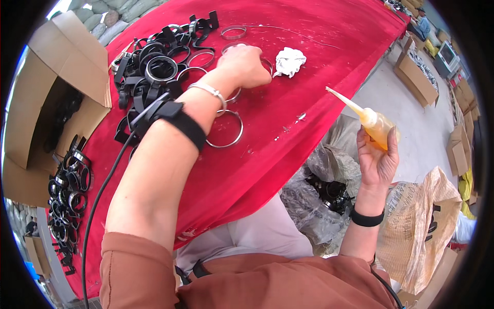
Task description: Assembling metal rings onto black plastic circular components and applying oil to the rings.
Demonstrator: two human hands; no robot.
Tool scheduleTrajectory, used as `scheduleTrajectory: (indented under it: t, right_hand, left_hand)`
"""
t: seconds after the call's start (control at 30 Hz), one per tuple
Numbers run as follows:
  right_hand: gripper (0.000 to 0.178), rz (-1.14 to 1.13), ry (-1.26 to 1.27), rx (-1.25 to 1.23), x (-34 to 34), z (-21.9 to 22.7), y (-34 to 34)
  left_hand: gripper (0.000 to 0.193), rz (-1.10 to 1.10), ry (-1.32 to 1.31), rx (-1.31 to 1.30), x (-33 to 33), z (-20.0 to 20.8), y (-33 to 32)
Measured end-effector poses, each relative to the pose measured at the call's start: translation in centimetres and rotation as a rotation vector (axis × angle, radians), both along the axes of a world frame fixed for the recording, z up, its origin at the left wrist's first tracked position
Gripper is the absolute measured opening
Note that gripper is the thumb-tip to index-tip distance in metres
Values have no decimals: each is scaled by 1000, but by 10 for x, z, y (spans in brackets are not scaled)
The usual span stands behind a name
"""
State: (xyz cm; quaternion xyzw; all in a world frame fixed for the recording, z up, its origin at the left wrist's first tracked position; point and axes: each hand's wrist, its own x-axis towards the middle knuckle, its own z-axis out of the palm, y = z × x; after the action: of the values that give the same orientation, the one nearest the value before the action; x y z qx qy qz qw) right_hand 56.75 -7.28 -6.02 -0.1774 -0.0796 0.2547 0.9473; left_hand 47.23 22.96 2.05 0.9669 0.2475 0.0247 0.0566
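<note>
My left hand [244,67] reaches over the red-covered table with its fingers curled down, and what they hold, if anything, is hidden beneath it. Edges of thin metal rings show right beside it. Closer to me on the cloth lies a larger metal ring [242,135], and another ring [233,32] sits beyond the hand. In my right hand [378,159], off the table's right edge, is a squeeze bottle [378,129] of amber liquid, its long pale nozzle tilted up and left. A crumpled white cloth [290,62] rests right of my left hand.
Black clamp-like parts with rings [160,69] are heaped at the table's far left, and more [69,195] lie at its left edge. An open cardboard box [67,87] stands there. Below right are plastic bags [319,206] and a woven sack [417,226].
</note>
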Motion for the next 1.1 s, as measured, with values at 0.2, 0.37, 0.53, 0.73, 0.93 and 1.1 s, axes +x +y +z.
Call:
scheduleTrajectory:
  t: [0.2,0.37,0.53,0.73,0.93,1.1]
  right_hand:
    - [37,-80,-130,-117,-5,16,5]
    - [38,-174,-422,-258,-17,45,10]
    - [40,-296,-632,-425,-26,60,18]
    - [45,-294,-686,-445,-29,62,22]
    - [47,-305,-733,-452,-34,63,27]
    - [47,-297,-767,-468,-32,60,25]
  left_hand:
    - [46,-94,-385,-1496,-32,22,-18]
    - [34,-143,-386,-1689,-49,31,-43]
    - [31,-154,-358,-1662,-55,33,-44]
    - [31,-156,-297,-1638,-55,32,-44]
    - [31,-173,-273,-1609,-53,32,-46]
    - [33,-156,-295,-1594,-50,32,-49]
